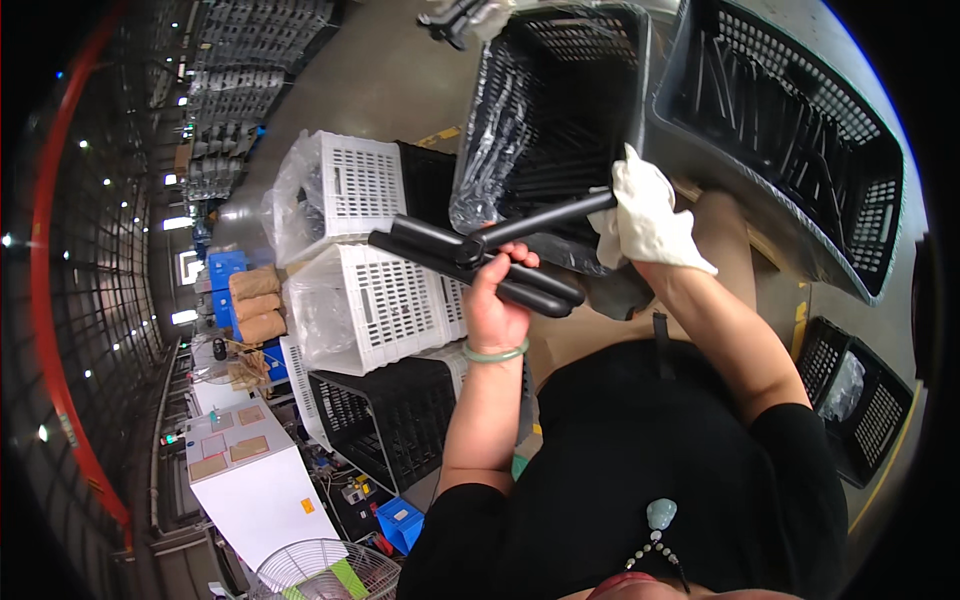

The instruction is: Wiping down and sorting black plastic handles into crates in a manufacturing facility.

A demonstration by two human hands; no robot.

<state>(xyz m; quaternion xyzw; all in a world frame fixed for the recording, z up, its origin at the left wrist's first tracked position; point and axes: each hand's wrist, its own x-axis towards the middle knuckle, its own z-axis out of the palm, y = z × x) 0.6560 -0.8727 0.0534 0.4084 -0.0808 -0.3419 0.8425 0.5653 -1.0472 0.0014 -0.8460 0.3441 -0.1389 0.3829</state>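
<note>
My left hand (500,295), bare with a green bangle at the wrist, is closed around a black tubular part (420,242). The part has thick parallel bars with rounded ends, and a thinner tube (545,217) joins them at a round joint. A white glove covers my right hand (645,215). Its fingers are closed around the far end of the thinner tube, which the glove hides. Just beyond my hands stands a black crate (643,60) lined with clear plastic, with dark rod-like pieces inside.
Another black crate (780,195) at the far right holds several long black rods. Stacked white crates (365,185) with plastic film stand to the left, beside a dark crate (400,425). A white cabinet (265,490) and a wire fan guard (325,570) are at lower left; a small black crate (880,420) lies at right.
</note>
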